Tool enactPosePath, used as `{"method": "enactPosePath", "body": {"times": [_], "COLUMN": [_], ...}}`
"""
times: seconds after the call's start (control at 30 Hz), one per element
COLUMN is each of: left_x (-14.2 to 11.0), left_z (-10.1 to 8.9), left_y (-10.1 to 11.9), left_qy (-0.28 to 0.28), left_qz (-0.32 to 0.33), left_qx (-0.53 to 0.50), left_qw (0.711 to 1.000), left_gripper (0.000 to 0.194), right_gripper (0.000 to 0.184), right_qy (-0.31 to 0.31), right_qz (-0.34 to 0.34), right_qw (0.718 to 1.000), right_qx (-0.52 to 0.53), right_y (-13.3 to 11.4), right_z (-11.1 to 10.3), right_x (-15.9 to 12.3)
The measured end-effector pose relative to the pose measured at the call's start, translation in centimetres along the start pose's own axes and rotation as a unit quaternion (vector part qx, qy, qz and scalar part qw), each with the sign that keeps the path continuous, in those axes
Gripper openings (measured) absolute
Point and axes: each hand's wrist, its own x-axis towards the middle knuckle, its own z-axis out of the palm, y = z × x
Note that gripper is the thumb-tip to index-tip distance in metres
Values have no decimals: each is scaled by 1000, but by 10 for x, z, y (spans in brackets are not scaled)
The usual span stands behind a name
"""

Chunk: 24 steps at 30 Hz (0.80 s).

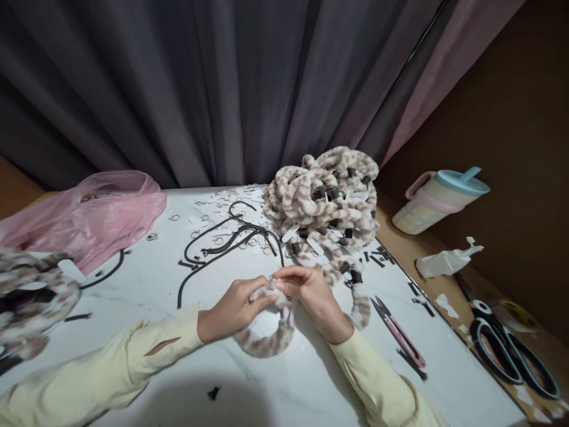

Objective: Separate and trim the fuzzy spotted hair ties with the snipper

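Observation:
A furry beige-and-brown headband (267, 342) curves on the white table (146, 284) in front of me. My left hand (233, 308) grips one end of it with closed fingers. My right hand (311, 293) pinches the same end from the other side, fingertips meeting the left hand's. Behind my hands stands a heap of similar furry headbands (326, 204) with black clips and white tags. Bare black headbands (231, 240) lie to the left of the heap.
A pink plastic bag (89, 216) lies at the far left, more furry headbands (31, 296) at the left edge. Red thread snips (400, 335) lie right of my hand. Black scissors (511, 350), a crumpled paper (444, 261) and a lidded cup (440, 198) sit further right. Dark curtains hang behind.

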Motion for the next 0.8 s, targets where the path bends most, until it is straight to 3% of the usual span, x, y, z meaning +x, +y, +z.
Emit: {"method": "enactPosePath", "body": {"times": [0.23,0.47,0.57,0.73,0.8], "left_x": [-4,-5,-6,-8,-8], "left_z": [2,3,3,4,3], "left_y": [-5,-13,-15,-10,-8], "left_qy": [18,3,10,78,84], "left_qz": [50,134,178,153,190], "left_qx": [41,68,113,122,129], "left_qw": [998,989,977,978,970], "left_gripper": [22,17,19,22,22], "right_gripper": [55,35,38,45,51], "right_qy": [-56,-115,-128,-127,-119], "right_qz": [49,89,103,119,122], "right_qw": [996,989,986,985,985], "right_qx": [51,19,10,9,13], "right_y": [-1,-11,-15,-14,-12], "right_z": [-4,-9,-11,-13,-13], "right_x": [1,-2,-4,-4,-4]}}
